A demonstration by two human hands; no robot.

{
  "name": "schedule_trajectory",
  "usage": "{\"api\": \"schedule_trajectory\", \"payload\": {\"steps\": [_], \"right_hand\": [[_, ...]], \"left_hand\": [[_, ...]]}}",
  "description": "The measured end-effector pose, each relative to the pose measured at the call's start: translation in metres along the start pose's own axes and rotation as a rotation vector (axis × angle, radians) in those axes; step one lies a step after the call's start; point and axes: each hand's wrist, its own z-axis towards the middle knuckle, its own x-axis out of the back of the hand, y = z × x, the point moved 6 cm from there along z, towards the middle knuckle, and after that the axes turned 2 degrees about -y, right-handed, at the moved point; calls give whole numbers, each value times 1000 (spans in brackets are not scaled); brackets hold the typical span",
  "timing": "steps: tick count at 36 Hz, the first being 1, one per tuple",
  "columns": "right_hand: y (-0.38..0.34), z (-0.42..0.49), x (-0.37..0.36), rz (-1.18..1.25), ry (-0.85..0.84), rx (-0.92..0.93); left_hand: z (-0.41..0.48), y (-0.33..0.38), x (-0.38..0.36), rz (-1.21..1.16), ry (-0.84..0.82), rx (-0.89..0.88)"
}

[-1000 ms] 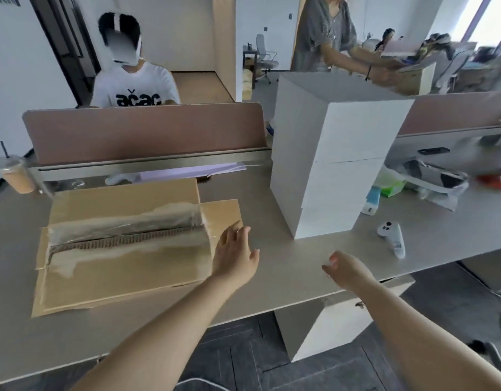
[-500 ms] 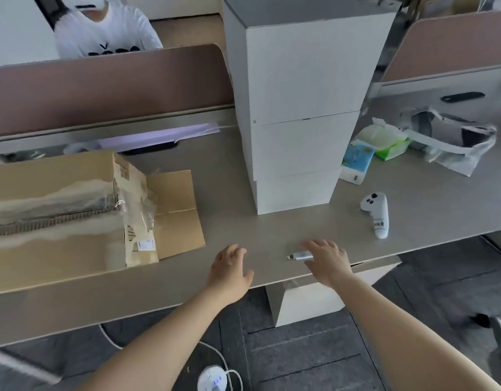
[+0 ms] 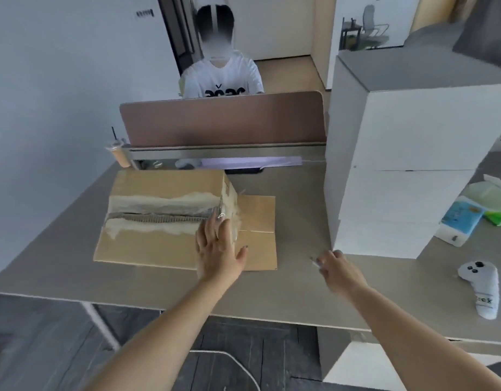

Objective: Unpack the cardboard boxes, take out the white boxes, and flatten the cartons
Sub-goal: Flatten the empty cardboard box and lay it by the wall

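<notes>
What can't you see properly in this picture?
All in the head view:
- Inside the cardboard box: its shut top flaps hide it. The left hand rests flat on its right end.
- The thin thing pinched in the right hand: too small and blurred to name.
- The white boxes: the picture's right edge cuts off the top of the stack.
</notes>
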Motion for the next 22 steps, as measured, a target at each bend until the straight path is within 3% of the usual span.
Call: {"api": "schedule_trajectory", "payload": {"steps": [3, 7, 13, 22], "right_hand": [[-48, 11, 12, 63, 52, 87], [-103, 17, 18, 102, 76, 195], [-154, 17, 19, 97, 91, 288], [-246, 5, 8, -1, 91, 432]], "left_hand": [[7, -32, -6, 63, -191, 192], [13, -56, -16, 141, -322, 223], [20, -77, -10, 205, -421, 119], [9, -179, 20, 245, -436, -102]]}}
